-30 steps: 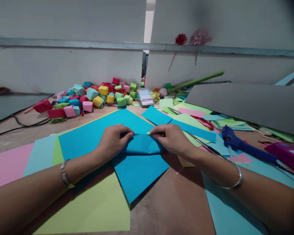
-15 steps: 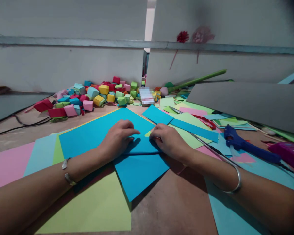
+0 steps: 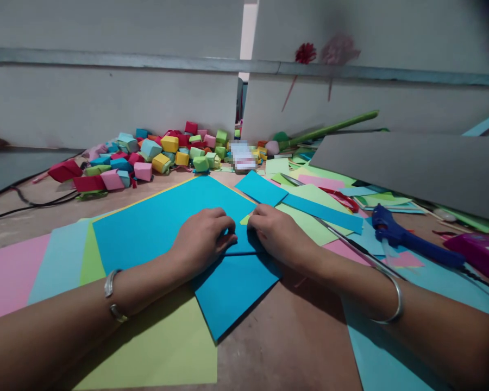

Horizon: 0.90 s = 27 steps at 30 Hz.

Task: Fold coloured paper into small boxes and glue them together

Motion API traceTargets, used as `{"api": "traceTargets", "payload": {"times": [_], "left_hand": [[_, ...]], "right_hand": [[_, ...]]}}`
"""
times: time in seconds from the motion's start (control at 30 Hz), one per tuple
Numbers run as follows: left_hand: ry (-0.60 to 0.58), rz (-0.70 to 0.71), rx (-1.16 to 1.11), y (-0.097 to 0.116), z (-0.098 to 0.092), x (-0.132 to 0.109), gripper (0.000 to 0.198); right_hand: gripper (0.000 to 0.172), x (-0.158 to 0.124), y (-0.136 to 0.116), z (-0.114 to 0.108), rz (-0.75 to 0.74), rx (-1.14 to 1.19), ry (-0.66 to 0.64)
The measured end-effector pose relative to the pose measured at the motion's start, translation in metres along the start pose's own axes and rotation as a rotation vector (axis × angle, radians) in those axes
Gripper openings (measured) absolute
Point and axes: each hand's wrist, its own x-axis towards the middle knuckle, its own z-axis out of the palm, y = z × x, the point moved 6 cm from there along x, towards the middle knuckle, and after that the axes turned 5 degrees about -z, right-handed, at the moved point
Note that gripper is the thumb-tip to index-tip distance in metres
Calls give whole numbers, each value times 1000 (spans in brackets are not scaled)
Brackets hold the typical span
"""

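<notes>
My left hand (image 3: 206,237) rests at the folded edge of a blue sheet (image 3: 158,217), its thumb and index finger curled toward each other close to the crease. Opposite it, my right hand (image 3: 275,231) has its fingers bent down at the right end of the same crease; its fingertips are partly hidden. Below the crease a blue flap (image 3: 236,290) points toward me. A small blue rectangle (image 3: 261,188) and a long blue strip (image 3: 324,212) lie beyond my right hand.
Folded paper pieces (image 3: 150,149) are heaped at the back left. On the right lie a blue glue gun (image 3: 415,241), scissors (image 3: 340,198) and a purple object (image 3: 476,255). Coloured sheets (image 3: 158,342) spread around the brown table (image 3: 285,347).
My left hand has moved slightly down and right, its thumb and index finger curling closer together. My right hand has barely moved. The view has shifted slightly.
</notes>
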Motion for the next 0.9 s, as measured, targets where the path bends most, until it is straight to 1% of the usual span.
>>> {"api": "traceTargets", "payload": {"times": [0.1,0.2,0.37,0.47,0.53,0.6,0.67,0.77,0.83,0.9], "left_hand": [[-41,32,-10,-2,1,-2,15],[-100,15,-52,-8,-3,-3,18],[-233,-29,-72,-10,-7,-3,19],[-324,-18,-39,-7,-11,-4,21],[-405,2,-7,-4,-13,-6,23],[-446,26,21,-3,-14,-8,22],[-434,53,32,-3,-15,-8,19],[-418,73,30,-4,-14,-9,17],[-416,74,32,-4,-13,-9,16],[-417,76,34,-4,-13,-8,16]], "right_hand": [[25,0,1,-1,1,15,-10],[24,0,3,-1,8,16,-11],[25,1,6,1,21,12,-23],[24,1,6,1,17,5,-33],[22,1,4,-2,2,-55,-35],[19,0,-5,-6,-75,-183,-35],[21,-3,-22,-9,-218,-307,-31],[25,-14,-53,-7,-431,-384,-60],[23,-25,-66,-2,-485,-427,-120],[19,-35,-71,5,-467,-501,-186]]}}
